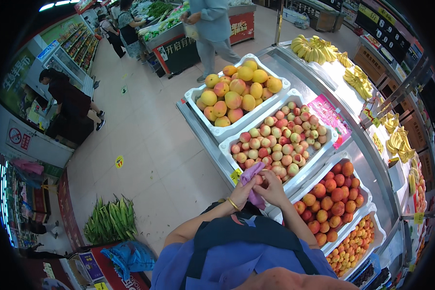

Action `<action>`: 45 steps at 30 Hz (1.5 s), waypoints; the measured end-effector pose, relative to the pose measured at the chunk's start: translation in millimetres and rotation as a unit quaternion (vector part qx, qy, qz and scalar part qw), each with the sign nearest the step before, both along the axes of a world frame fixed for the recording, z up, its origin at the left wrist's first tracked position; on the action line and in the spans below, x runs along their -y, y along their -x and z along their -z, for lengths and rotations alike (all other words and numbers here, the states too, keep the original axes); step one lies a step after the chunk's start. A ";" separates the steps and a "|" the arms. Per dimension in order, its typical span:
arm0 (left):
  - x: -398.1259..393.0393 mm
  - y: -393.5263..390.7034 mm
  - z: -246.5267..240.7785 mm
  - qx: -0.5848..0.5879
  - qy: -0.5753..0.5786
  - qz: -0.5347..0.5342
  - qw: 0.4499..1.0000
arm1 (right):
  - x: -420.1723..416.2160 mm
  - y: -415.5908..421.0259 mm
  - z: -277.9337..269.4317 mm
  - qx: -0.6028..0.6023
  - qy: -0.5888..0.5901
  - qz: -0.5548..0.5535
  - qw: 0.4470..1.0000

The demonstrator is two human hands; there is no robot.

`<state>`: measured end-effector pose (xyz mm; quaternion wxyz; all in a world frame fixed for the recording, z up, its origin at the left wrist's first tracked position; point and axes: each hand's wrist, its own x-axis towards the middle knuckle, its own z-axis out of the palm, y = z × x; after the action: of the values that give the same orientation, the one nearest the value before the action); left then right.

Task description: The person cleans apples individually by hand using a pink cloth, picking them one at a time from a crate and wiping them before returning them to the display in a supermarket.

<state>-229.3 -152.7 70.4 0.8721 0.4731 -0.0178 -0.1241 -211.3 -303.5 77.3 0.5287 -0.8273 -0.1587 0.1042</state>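
In front of my chest, both hands meet over the near edge of a white foam crate (pixel 224 152) filled with small red-and-cream nectarines (pixel 275 141). My left hand (pixel 242 192), with a gold bangle at the wrist, grips a lilac cloth (pixel 254 174). Part of the cloth hangs down between the hands. One small reddish nectarine (pixel 259 179) shows between the fingers, against the cloth. My right hand (pixel 273 190) has its fingers bent around that fruit, and its palm side is hidden.
Crates of mangoes (pixel 233 98), red-orange fruit (pixel 335 197) and small apricot-like fruit (pixel 353 246) share the metal stand. Bananas (pixel 313 49) lie behind. A yellow tag (pixel 236 176) sits beside my left hand. Corn (pixel 110 219) and a blue bag (pixel 130 255) are at lower left; people (pixel 212 32) stand beyond.
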 end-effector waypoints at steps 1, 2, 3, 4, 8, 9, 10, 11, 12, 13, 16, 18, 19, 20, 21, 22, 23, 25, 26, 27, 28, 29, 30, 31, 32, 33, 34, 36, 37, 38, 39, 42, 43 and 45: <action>1.3 1.1 0.5 -0.006 -0.006 0.010 1.000 | -1.0 0.0 1.9 0.005 0.004 -0.007 1.000; -0.9 0.7 0.8 -0.025 -0.015 0.002 1.000 | -3.6 -1.4 3.1 0.009 0.008 -0.013 1.000; -0.8 2.1 2.9 -0.049 -0.022 0.004 0.999 | -1.9 0.9 2.1 0.008 0.016 -0.009 1.000; -5.7 5.0 6.5 -0.115 0.001 -0.002 0.993 | -4.0 4.1 -2.5 0.046 0.035 -0.016 0.998; -13.9 4.6 21.3 -0.171 0.119 -0.025 0.978 | -14.5 11.2 -6.2 0.089 -0.004 0.012 0.996; -12.4 4.2 20.6 -0.161 0.118 -0.014 0.980 | -17.5 10.1 -7.3 0.094 0.001 0.009 0.996; -11.3 3.7 20.7 -0.151 0.119 -0.006 0.981 | -17.7 8.0 -3.5 0.081 0.047 -0.012 0.996; -11.2 2.3 24.4 -0.169 0.123 0.006 0.978 | -14.1 8.9 -1.9 0.111 0.050 0.008 0.993; -13.8 0.9 29.1 -0.186 0.126 0.013 0.974 | -13.2 10.4 -0.3 0.140 0.051 0.024 0.989; -15.7 0.0 33.8 -0.204 0.129 0.018 0.970 | -12.5 12.0 1.5 0.169 0.051 0.039 0.983; -14.1 -0.1 36.5 -0.231 0.118 0.033 0.965 | -11.2 16.0 18.2 0.154 0.032 0.054 0.986; -13.8 1.1 34.4 -0.250 0.104 0.046 0.961 | -8.8 16.3 20.3 0.145 0.029 0.051 0.988; -13.8 1.2 35.4 -0.254 0.119 0.041 0.959 | -5.8 14.5 19.9 0.092 -0.003 0.064 0.994; -13.2 0.9 36.7 -0.258 0.135 0.035 0.956 | -1.5 11.9 20.3 0.039 -0.035 0.077 0.996; -14.0 0.8 36.3 -0.260 0.149 0.027 0.954 | 1.5 7.4 20.0 -0.014 -0.069 0.087 0.994; -9.2 -2.0 36.0 -0.255 0.127 -0.010 0.958 | 8.6 -5.0 31.8 -0.046 -0.140 0.132 0.980; -10.2 -2.9 38.6 -0.248 0.127 -0.016 0.960 | 15.6 -18.6 46.4 -0.018 -0.127 0.202 0.971; -15.3 -5.7 49.6 -0.235 0.128 -0.029 0.963 | 29.2 -48.4 54.2 0.010 -0.080 0.280 0.957; -17.1 -2.9 54.6 -0.248 0.133 -0.031 0.959 | 34.4 -63.6 52.8 0.011 -0.049 0.286 0.957; -17.2 -2.5 59.8 -0.260 0.127 -0.036 0.957 | 38.5 -77.7 51.8 0.013 -0.018 0.296 0.955; -16.6 -1.5 62.8 -0.272 0.121 -0.042 0.954 | 37.3 -89.9 55.1 0.034 0.012 0.298 0.954; -16.5 0.0 65.5 -0.283 0.115 -0.047 0.951 | 31.6 -101.3 61.2 0.056 0.043 0.300 0.951; -15.9 -0.4 63.6 -0.287 0.115 -0.049 0.950 | 27.8 -110.8 63.1 0.078 0.076 0.304 0.946; -17.6 -0.7 61.2 -0.291 0.114 -0.052 0.948 | 24.9 -117.8 64.6 0.082 0.072 0.300 0.948; -19.1 -1.3 58.6 -0.295 0.113 -0.053 0.947 | 26.3 -123.8 65.4 0.043 0.103 0.274 0.955; -20.5 -1.9 56.0 -0.293 0.112 -0.057 0.948 | 27.0 -129.8 68.9 0.004 0.132 0.244 0.961; -20.9 -2.3 53.4 -0.291 0.110 -0.059 0.949 | 27.9 -133.3 79.0 0.047 0.161 0.236 0.957; -25.6 -1.5 55.2 -0.292 0.107 -0.054 0.949 | 26.7 -137.5 91.9 0.131 0.217 0.217 0.943; -27.0 -1.5 58.4 -0.297 0.109 -0.056 0.947 | 29.4 -139.0 92.4 0.139 0.215 0.193 0.947; -27.7 -2.0 61.8 -0.302 0.110 -0.059 0.945 | 34.3 -140.4 92.5 0.147 0.212 0.168 0.951; -28.6 -2.5 63.8 -0.307 0.112 -0.061 0.943 | 38.8 -141.7 89.7 0.154 0.210 0.144 0.955; -32.0 -4.2 69.2 -0.304 0.114 -0.067 0.944 | 68.9 -171.1 86.9 0.006 0.134 0.190 0.972; -30.8 -5.4 67.7 -0.303 0.118 -0.071 0.943 | 81.8 -183.9 83.5 -0.045 0.139 0.216 0.965; -28.7 -7.3 60.4 -0.303 0.126 -0.080 0.941 | 110.6 -210.5 87.0 -0.001 0.196 0.291 0.936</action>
<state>-222.0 -124.0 10.0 0.8960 0.2990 0.2693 -0.1876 -0.8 -414.1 -9.7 0.3634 -0.9245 0.1130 -0.0242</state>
